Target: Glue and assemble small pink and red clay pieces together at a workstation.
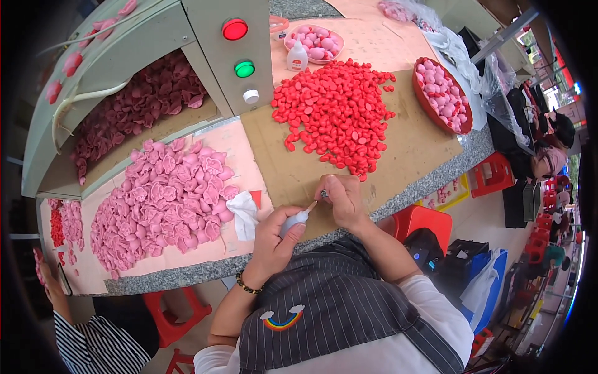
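Note:
My left hand (273, 240) is wrapped round a small pale squeeze bottle (294, 222). The bottle's thin tan nozzle tilts up to the right, its tip close to my right hand (344, 201). The fingers of that hand are closed in a pinch, and a small dark round end (324, 194) shows beside the thumb; most of what they hold is hidden. Both hands are over the brown board (265, 140) near the table's front edge. Just beyond them spreads a heap of small red rounded pieces (339, 112).
Pink petal-like pieces (168, 199) are piled at left, beside a white cloth (243, 215). Behind stands a grey machine (233, 62) holding darker pieces. A red bowl (464, 129), a pink dish (322, 62) and a white bottle (298, 57) stand farther back. Someone's striped sleeve (103, 343) shows far left.

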`<state>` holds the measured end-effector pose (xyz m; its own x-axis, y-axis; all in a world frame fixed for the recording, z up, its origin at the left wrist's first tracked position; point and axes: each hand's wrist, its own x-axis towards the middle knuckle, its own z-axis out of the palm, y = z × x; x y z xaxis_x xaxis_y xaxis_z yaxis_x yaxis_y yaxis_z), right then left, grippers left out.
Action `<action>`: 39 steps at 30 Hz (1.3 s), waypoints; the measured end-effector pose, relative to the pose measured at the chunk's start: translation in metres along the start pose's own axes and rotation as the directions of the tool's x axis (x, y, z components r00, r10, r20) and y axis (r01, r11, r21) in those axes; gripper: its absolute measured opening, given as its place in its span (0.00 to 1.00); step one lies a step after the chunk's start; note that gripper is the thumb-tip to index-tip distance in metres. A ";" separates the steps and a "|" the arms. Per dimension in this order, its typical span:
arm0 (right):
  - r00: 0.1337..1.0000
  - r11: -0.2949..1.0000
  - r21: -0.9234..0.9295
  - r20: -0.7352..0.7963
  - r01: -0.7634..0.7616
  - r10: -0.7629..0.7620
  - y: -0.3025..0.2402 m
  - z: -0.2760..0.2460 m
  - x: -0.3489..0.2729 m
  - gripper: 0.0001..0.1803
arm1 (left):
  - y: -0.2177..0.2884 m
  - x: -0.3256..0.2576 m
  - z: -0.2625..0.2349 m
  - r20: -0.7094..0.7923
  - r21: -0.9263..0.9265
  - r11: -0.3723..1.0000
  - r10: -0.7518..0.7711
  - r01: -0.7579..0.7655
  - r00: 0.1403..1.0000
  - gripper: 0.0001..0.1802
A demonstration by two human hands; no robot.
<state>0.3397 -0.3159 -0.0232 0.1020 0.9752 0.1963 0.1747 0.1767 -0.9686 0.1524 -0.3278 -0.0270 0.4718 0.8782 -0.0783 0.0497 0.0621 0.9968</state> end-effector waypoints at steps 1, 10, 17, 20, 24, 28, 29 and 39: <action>1.000 1.000 -0.012 -0.010 0.017 -0.017 0.000 0.000 0.000 0.28 | 0.000 0.000 0.001 0.001 0.000 1.000 -0.001 0.001 1.000 0.11; 0.993 0.984 -0.137 -0.017 0.114 -0.117 -0.001 0.001 0.001 0.26 | -0.001 0.002 0.001 -0.019 0.039 0.997 0.074 -0.073 0.997 0.12; 0.990 0.974 -0.179 0.001 0.139 -0.142 0.002 -0.002 0.000 0.27 | 0.000 0.001 0.002 -0.028 0.012 0.998 0.059 -0.059 0.998 0.12; 0.988 0.968 -0.199 0.007 0.151 -0.153 0.002 -0.003 0.000 0.27 | 0.001 0.001 0.001 -0.021 0.023 0.998 0.054 -0.054 0.998 0.12; 0.989 0.970 -0.192 0.004 0.148 -0.150 0.000 -0.002 -0.001 0.27 | 0.001 0.001 0.000 -0.013 0.030 0.999 0.045 -0.044 0.999 0.12; 0.988 0.969 -0.198 -0.012 0.148 -0.153 0.002 -0.001 -0.001 0.27 | 0.000 0.001 0.000 -0.011 0.018 0.999 0.036 -0.036 0.999 0.12; 0.988 0.969 -0.198 -0.012 0.147 -0.153 0.002 -0.002 -0.001 0.27 | -0.001 0.001 0.000 -0.015 0.019 0.999 0.041 -0.041 0.999 0.12; 0.993 0.982 -0.154 0.045 0.112 -0.106 -0.002 -0.008 0.000 0.26 | -0.004 0.000 0.002 -0.034 -0.002 0.998 0.068 -0.068 0.997 0.12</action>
<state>0.3471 -0.3174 -0.0203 0.0383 0.9561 0.2906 0.3333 0.2619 -0.9057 0.1542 -0.3290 -0.0310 0.4440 0.8960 -0.0099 0.0154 0.0034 0.9999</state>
